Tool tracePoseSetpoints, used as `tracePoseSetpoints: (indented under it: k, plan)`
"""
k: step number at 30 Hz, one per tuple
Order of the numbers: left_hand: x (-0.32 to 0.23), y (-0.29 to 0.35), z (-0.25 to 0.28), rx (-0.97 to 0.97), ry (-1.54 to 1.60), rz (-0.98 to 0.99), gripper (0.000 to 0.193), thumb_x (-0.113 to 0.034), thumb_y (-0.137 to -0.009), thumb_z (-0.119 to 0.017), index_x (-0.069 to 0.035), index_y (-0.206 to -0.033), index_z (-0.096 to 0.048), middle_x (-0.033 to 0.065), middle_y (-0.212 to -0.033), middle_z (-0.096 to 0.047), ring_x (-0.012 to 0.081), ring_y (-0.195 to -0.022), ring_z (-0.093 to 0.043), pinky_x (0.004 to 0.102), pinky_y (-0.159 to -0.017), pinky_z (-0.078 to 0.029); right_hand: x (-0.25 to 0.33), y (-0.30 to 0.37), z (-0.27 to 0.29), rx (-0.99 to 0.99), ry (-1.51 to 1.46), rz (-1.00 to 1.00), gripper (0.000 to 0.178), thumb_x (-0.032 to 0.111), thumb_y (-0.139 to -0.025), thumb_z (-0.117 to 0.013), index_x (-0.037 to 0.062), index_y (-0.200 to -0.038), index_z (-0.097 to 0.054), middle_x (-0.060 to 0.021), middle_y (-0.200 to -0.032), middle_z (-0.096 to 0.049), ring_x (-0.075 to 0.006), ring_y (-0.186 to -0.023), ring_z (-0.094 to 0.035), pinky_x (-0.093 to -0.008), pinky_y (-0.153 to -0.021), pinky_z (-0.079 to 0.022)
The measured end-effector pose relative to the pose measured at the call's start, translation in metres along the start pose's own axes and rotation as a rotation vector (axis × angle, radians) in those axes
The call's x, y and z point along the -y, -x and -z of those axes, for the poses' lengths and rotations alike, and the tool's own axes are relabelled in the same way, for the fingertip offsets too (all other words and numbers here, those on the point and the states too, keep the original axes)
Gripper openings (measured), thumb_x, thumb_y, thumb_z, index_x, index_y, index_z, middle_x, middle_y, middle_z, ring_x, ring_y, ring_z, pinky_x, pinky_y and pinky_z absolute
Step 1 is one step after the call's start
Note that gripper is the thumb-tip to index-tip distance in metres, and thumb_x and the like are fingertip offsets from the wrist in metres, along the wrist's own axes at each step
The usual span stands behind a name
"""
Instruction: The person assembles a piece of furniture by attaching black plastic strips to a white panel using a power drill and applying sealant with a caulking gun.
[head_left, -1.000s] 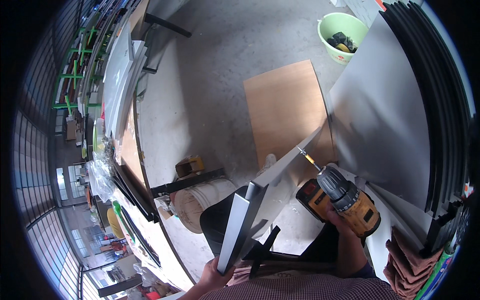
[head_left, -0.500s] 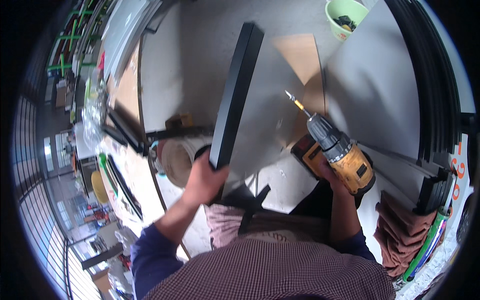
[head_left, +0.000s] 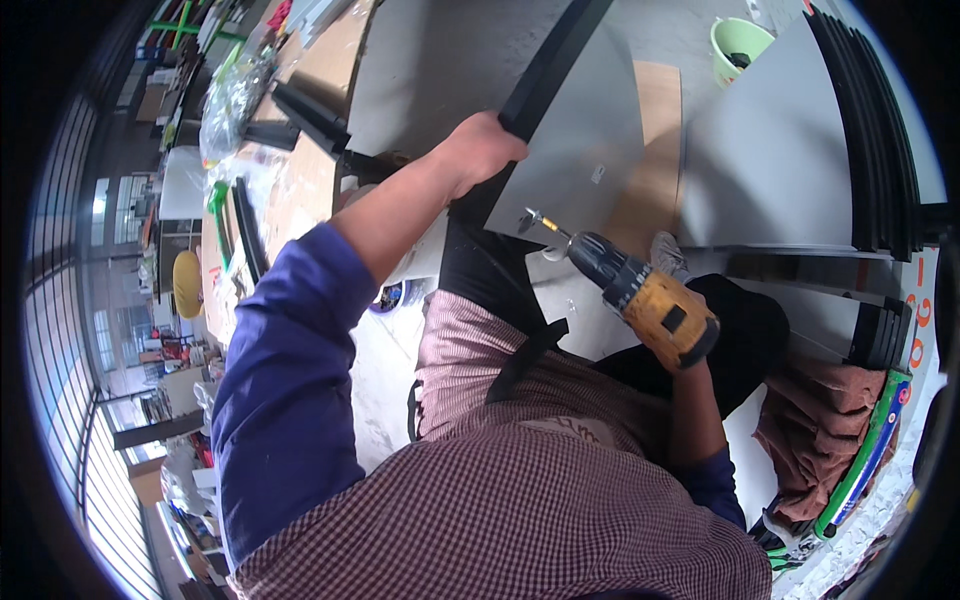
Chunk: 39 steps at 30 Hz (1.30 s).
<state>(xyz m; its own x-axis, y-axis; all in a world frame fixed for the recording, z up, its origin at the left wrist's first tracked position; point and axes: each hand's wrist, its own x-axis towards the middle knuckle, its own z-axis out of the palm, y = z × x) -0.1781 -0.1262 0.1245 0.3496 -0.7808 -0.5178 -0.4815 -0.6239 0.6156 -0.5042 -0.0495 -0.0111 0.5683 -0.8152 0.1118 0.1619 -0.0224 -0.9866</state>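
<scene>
So, L hand (head_left: pixel 482 150) is clamped round the black edge bar (head_left: pixel 556 65) of a grey panel (head_left: pixel 590 130); the bar runs up & to the R. R hand (head_left: pixel 688 376), mostly hidden, grips a yellow/black cordless drill (head_left: pixel 650 300), its bit (head_left: pixel 548 223) pointing up-left across the panel's near end; can't tell if they touch. Blue sleeves (head_left: pixel 290 390) on both arms, w/ a checked apron (head_left: pixel 500 510) btwn. Past the panel, a wood board (head_left: pixel 657 120) lies on the floor (head_left: pixel 440 45), another grey sheet (head_left: pixel 770 170) to its R, black strips (head_left: pixel 880 140) along that one's R side, pale green bucket (head_left: pixel 736 45) beyond. Brown cloth (head_left: pixel 815 430) bunched nr the R arm. Over L, the bench (head_left: pixel 335 65) carries black bars (head_left: pixel 312 120) & a clear plastic bag (head_left: pixel 232 110).
</scene>
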Motion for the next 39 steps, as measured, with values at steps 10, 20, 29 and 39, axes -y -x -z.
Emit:
tracePoseSetpoints:
  k: [10,20,29,39]
  plan:
    - [-0.001,-0.002,-0.003,-0.053,-0.077,-0.055,0.038,-0.011,-0.076,-0.069,0.010,-0.108,-0.063,0.0191,-0.097,-0.068,0.0272,-0.084,-0.066,0.0401,-0.074,-0.052,-0.024,0.001,-0.024,-0.040,0.037,-0.012,0.046,0.011,-0.076,-0.081,0.0035,-0.117,-0.062,-0.0087,-0.111,-0.069,-0.0218,-0.103,-0.067,-0.0361,-0.091,-0.052]
    - [-0.003,0.002,-0.003,-0.056,-0.082,-0.048,0.040,-0.013,-0.075,-0.070,0.009,-0.108,-0.064,0.0175,-0.094,-0.067,0.0261,-0.083,-0.064,0.0388,-0.075,-0.051,-0.032,0.002,-0.033,-0.031,0.006,-0.071,0.052,0.009,-0.071,-0.084,0.0023,-0.117,-0.060,-0.0099,-0.111,-0.068,-0.0210,-0.103,-0.066,-0.0354,-0.090,-0.051]
    - [0.002,-0.003,-0.004,-0.060,-0.087,-0.029,0.041,-0.016,-0.077,-0.068,0.008,-0.110,-0.062,0.0175,-0.095,-0.067,0.0263,-0.086,-0.064,0.0368,-0.079,-0.050,-0.038,0.002,-0.032,0.019,0.381,0.065,0.065,0.013,-0.067,-0.086,0.0001,-0.123,-0.056,-0.0107,-0.118,-0.065,-0.0202,-0.107,-0.064,-0.0354,-0.091,-0.050]
    - [-0.011,0.005,-0.006,-0.085,-0.054,0.048,0.042,-0.019,-0.078,-0.069,0.008,-0.109,-0.060,0.0179,-0.091,-0.067,0.0267,-0.082,-0.067,0.0375,-0.076,-0.052,-0.017,-0.023,-0.031,0.071,0.063,-0.120,0.058,0.023,-0.061,-0.085,-0.0038,-0.108,-0.063,-0.0133,-0.087,-0.068,-0.0204,-0.078,-0.068,-0.0316,-0.072,-0.052]
